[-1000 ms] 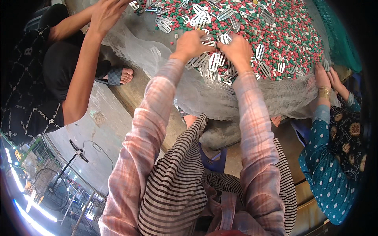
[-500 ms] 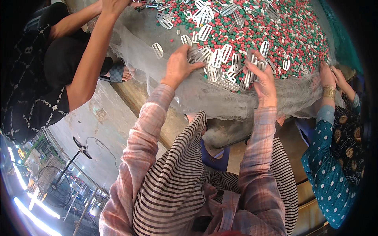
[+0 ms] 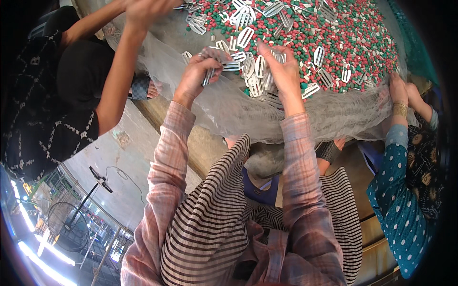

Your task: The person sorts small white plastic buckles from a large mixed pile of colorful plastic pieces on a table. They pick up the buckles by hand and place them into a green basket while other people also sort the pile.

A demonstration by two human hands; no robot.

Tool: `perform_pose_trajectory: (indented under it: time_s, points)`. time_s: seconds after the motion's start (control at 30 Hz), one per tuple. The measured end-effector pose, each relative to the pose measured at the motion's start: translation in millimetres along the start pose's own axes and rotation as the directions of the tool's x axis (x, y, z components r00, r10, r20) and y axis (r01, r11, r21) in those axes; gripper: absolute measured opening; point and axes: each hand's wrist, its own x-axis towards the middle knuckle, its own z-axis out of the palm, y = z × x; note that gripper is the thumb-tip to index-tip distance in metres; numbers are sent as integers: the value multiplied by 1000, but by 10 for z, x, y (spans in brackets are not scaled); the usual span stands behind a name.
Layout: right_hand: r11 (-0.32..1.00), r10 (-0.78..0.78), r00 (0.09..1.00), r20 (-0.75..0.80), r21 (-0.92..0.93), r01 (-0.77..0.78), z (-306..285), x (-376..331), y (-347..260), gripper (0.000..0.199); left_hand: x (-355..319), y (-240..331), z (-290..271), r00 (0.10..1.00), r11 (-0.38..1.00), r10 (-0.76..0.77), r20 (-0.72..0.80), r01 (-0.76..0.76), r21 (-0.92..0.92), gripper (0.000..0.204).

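Observation:
My left hand (image 3: 198, 71) is closed around a few white oblong metal buckles at the near edge of a grey mesh net (image 3: 248, 112). My right hand (image 3: 281, 69) presses on a cluster of white buckles (image 3: 255, 76) lying on the net, fingers curled over them. Beyond them the net carries a bed of small red, green and white pellets (image 3: 343, 43) with more buckles scattered on top. Both my forearms wear pink checked sleeves.
A person in black at the left reaches an arm (image 3: 119, 71) over the net's far left. Another person in a teal dotted sleeve (image 3: 398, 190) grips the net's right edge. A standing fan (image 3: 62, 224) is on the floor at lower left.
My left hand has gathered buckles and lifted them slightly. My right hand moved left from the right part of the buckle cluster to its middle.

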Motion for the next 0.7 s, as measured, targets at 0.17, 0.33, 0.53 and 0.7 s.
perform_pose_trajectory:
  time_s: [0.17, 0.33, 0.53, 0.7]
  points:
    - [752, 190, 954, 231, 590, -293, 102, -110, -55, 61, 10, 6, 560, 983, 697, 179, 42, -157, 700, 40]
    - [484, 190, 939, 287, 804, -344, 36, -124, 4, 47, -146, 29, 1137, 935, 482, 324, 142, -292, 826, 52]
    - [156, 248, 892, 377, 894, -421, -42, -78, 187, 33, -284, 203, 1339, 937, 626, 321, 135, -317, 713, 53]
    - [27, 254, 898, 360, 925, -379, -297, -64, 47, 28, -319, 462, 1475, 922, 581, 346, 173, -355, 732, 45]
